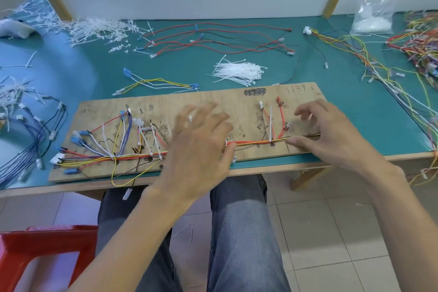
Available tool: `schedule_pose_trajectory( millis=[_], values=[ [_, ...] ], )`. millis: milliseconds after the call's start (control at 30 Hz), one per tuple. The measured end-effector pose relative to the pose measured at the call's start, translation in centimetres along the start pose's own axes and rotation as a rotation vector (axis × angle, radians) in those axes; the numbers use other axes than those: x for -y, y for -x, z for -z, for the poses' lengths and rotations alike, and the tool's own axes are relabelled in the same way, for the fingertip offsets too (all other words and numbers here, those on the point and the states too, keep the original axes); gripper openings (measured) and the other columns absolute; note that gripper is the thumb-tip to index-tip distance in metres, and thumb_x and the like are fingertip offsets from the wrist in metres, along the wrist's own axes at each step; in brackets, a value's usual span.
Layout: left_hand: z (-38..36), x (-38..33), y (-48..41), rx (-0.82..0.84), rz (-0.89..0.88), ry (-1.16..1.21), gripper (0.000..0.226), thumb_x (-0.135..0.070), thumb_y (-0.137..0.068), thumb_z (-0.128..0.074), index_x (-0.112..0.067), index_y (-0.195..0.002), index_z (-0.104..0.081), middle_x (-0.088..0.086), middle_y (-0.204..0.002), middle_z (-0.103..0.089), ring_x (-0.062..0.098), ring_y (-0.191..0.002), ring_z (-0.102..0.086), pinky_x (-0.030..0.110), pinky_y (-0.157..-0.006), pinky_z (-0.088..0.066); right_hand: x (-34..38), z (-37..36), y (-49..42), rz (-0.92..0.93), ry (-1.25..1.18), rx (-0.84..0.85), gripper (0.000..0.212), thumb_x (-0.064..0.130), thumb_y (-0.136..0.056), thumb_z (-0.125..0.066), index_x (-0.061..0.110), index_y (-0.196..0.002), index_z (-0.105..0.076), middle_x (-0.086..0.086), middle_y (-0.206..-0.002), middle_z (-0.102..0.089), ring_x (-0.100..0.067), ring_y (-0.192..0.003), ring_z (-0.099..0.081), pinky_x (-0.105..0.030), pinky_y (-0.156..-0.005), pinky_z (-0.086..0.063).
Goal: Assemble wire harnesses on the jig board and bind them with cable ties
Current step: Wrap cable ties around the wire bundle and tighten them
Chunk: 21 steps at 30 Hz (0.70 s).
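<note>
Jig board (237,99) is lying along the near edge of the counter (189,64), with the wire harness (256,142) running lengthwise across it. Your left hand (201,140) is hovering over the board's middle, fingers spread and blurred, gripping nothing I can make out. Your right hand (331,130) is pressing a straight thumb onto the bundle at the right end, fingers relaxed.

Judgement: roughly midway. Routing is looking largely complete. The left junction is carrying ties, and an upright tie (271,123) is sitting on the right run, tail uncut. Remaining: more binding from the loose cable ties (239,71) just beyond the board, then trimming.
</note>
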<state>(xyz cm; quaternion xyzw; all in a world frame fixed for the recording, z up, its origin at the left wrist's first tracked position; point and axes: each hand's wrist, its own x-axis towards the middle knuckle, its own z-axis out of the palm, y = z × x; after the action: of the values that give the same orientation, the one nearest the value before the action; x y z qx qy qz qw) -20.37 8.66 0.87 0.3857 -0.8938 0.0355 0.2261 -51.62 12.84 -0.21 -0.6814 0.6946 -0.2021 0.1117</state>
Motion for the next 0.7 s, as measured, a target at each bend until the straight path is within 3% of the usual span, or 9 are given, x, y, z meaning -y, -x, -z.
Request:
schedule_pose_trajectory(
  millis=[67,133,300,367,467,600,700],
  values=[
    [-0.7,-1.7,-2.0,0.124,-0.032,0.056,0.032,-0.04,-0.094,-0.065,-0.021,-0.118,-0.069,-0.003,-0.125,-0.069,0.022,-0.122,-0.061,0.039,-0.107,-0.041,-0.6,0.4,-0.1,0.013,0.081,0.105,0.025,0.056,-0.084,-0.075,0.038,-0.095,-0.06,0.018,-0.094,-0.059,-0.004,-0.093,-0.052,-0.031,-0.078,-0.048],
    [-1.7,-3.1,-3.7,0.223,-0.026,0.056,0.031,-0.045,-0.097,-0.062,-0.023,-0.12,-0.065,-0.004,-0.122,-0.067,0.023,-0.113,-0.062,0.038,-0.094,-0.048,-0.9,0.8,-0.2,0.053,0.127,0.172,0.02,0.049,-0.091,-0.073,0.037,-0.083,-0.059,0.017,-0.084,-0.058,-0.003,-0.089,-0.049,-0.032,-0.071,-0.045],
    [-3.6,-4.9,-6.0,0.279,0.008,-0.01,0.024,-0.042,-0.1,-0.064,-0.021,-0.111,-0.065,0.002,-0.113,-0.064,0.028,-0.105,-0.06,0.037,-0.075,-0.042,-0.5,1.0,-0.3,0.178,0.117,0.175,0.016,0.029,-0.1,-0.06,0.025,-0.086,-0.054,0.012,-0.087,-0.054,-0.016,-0.085,-0.049,-0.037,-0.072,-0.041],
    [-3.7,-5.5,-6.1,0.289,-0.027,-0.109,0.023,-0.03,-0.095,-0.073,-0.018,-0.113,-0.065,0.006,-0.111,-0.065,0.03,-0.099,-0.061,0.037,-0.073,-0.041,-0.5,0.9,-0.2,0.201,0.114,0.131,0.017,0.036,-0.101,-0.05,0.022,-0.092,-0.052,0.009,-0.092,-0.053,-0.021,-0.081,-0.051,-0.042,-0.069,-0.045],
    [-3.7,-6.2,-5.5,0.33,-0.114,-0.247,0.049,-0.006,-0.071,-0.079,-0.011,-0.118,-0.064,0.01,-0.103,-0.064,0.03,-0.088,-0.062,0.038,-0.077,-0.049,-0.8,0.8,0.1,0.235,0.101,0.094,0.026,0.045,-0.101,-0.045,0.022,-0.097,-0.054,0.011,-0.096,-0.05,-0.02,-0.079,-0.052,-0.041,-0.067,-0.046],
    [-4.2,-6.0,-5.0,0.239,-0.178,-0.259,0.043,-0.002,-0.069,-0.073,-0.011,-0.11,-0.062,0.011,-0.097,-0.062,0.029,-0.08,-0.061,0.038,-0.076,-0.05,-2.5,1.6,0.6,0.206,0.12,0.066,0.013,0.034,-0.097,-0.07,0.023,-0.094,-0.064,0.015,-0.09,-0.055,-0.015,-0.084,-0.051,-0.034,-0.071,-0.045],
    [-4.6,-5.9,-4.9,0.199,-0.169,-0.255,0.038,-0.003,-0.068,-0.071,-0.011,-0.104,-0.06,0.012,-0.095,-0.06,0.028,-0.078,-0.059,0.037,-0.074,-0.049,-3.0,1.8,0.7,0.223,0.137,0.05,0.009,0.025,-0.1,-0.067,0.02,-0.093,-0.065,0.013,-0.089,-0.058,-0.017,-0.086,-0.052,-0.036,-0.072,-0.046]
  ],
)
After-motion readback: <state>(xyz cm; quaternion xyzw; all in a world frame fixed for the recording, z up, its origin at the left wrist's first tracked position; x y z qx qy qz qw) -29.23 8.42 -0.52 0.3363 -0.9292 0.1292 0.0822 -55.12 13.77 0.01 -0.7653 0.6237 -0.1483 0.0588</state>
